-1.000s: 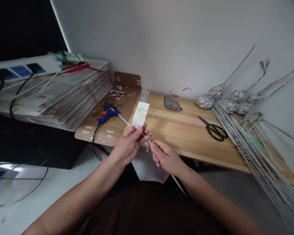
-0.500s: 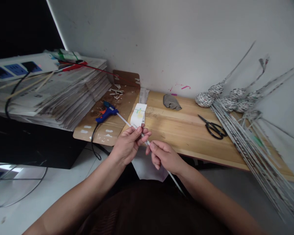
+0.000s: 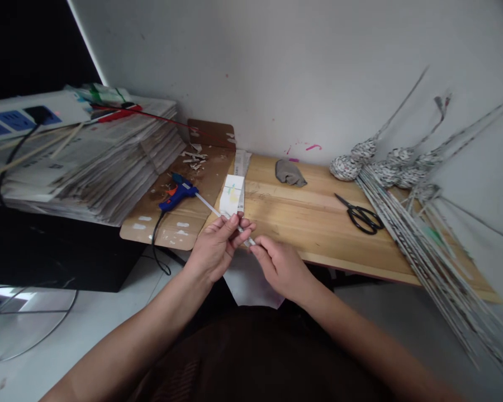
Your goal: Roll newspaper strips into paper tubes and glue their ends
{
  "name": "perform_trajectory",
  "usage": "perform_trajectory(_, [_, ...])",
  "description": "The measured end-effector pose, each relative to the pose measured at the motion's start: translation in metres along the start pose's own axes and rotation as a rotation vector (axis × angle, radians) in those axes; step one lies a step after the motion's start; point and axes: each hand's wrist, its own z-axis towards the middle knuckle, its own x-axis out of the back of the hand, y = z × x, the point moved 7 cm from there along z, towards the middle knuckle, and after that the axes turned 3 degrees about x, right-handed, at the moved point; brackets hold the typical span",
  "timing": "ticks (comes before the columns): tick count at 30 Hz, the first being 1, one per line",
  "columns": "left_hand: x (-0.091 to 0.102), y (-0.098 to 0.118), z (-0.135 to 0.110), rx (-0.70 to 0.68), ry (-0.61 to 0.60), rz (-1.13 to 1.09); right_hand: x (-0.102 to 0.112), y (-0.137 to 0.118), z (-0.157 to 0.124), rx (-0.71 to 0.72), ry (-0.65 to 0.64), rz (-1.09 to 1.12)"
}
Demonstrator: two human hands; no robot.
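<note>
At the frame's centre, the left hand (image 3: 216,243) and right hand (image 3: 281,267) pinch a thin whitish rod (image 3: 247,240) close together, probably to steady it, near the front edge of the pale wooden counter (image 3: 293,218); left of centre, a blue plastic glue gun (image 3: 179,193) lies on flat brown cardboard (image 3: 195,223), presumably sparing the counter drips; pale paper scraps (image 3: 195,158) share that cardboard; upper left, a white power strip (image 3: 17,120) holds black plugs (image 3: 37,115)

Left hand (image 3: 218,240) and right hand (image 3: 281,267) both pinch a thin pale rod (image 3: 248,242) at the near edge of the wooden table (image 3: 293,223). Blue glue gun (image 3: 180,194) on cardboard (image 3: 193,234), left; black scissors (image 3: 351,209) right, beside bundled paper sticks (image 3: 406,245).
</note>
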Motion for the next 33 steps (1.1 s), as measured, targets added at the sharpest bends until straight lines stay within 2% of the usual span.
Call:
perform_trajectory(2, [0.000,-0.002,-0.001,0.015,0.001,0.006,-0.009,0.010,-0.002,-0.103,-0.055,0.202])
perform_trajectory(6, [0.000,-0.005,-0.002,0.044,-0.009,0.011,-0.040,0.029,-0.009,-0.345,-0.290,0.898])
perform_trajectory(8, [0.000,-0.005,-0.002,0.045,-0.012,0.004,-0.047,0.029,-0.012,-0.370,-0.400,1.079])
perform_trajectory(9, [0.000,-0.004,-0.002,0.040,-0.011,0.000,-0.048,0.028,-0.014,-0.371,-0.430,1.095])
perform_trajectory(11, [0.001,-0.001,-0.001,0.019,-0.002,-0.011,-0.043,0.029,-0.014,-0.357,-0.398,0.972])
perform_trajectory(14, [0.003,0.004,0.000,-0.028,0.018,-0.020,-0.021,0.026,-0.012,-0.262,-0.200,0.553])
perform_trajectory(16, [0.002,0.005,0.000,-0.037,0.031,-0.017,-0.011,0.021,-0.011,-0.199,-0.107,0.376])
perform_trajectory(18, [0.001,0.004,0.000,-0.026,0.040,-0.014,-0.018,0.022,-0.012,-0.229,-0.150,0.483])
perform_trajectory(21, [0.001,0.003,-0.001,-0.009,0.055,-0.015,-0.042,0.030,-0.018,-0.359,-0.352,0.886])
perform_trajectory(23, [0.004,0.007,0.000,-0.033,0.086,-0.024,-0.046,0.035,-0.024,-0.398,-0.399,0.961])
perform_trajectory(25, [0.010,0.016,0.000,-0.087,0.135,-0.035,-0.039,0.042,-0.032,-0.400,-0.348,0.809])
perform_trajectory(29, [0.021,0.032,0.003,-0.163,0.213,-0.048,-0.001,0.044,-0.053,-0.305,-0.107,0.278])
perform_trajectory(30, [0.022,0.034,0.003,-0.166,0.217,-0.051,0.006,0.045,-0.059,-0.295,-0.071,0.207])
perform_trajectory(31, [0.022,0.035,0.004,-0.164,0.215,-0.055,0.008,0.047,-0.066,-0.313,-0.071,0.203])
perform_trajectory(33, [0.019,0.035,0.006,-0.142,0.189,-0.063,-0.002,0.055,-0.079,-0.410,-0.170,0.409])
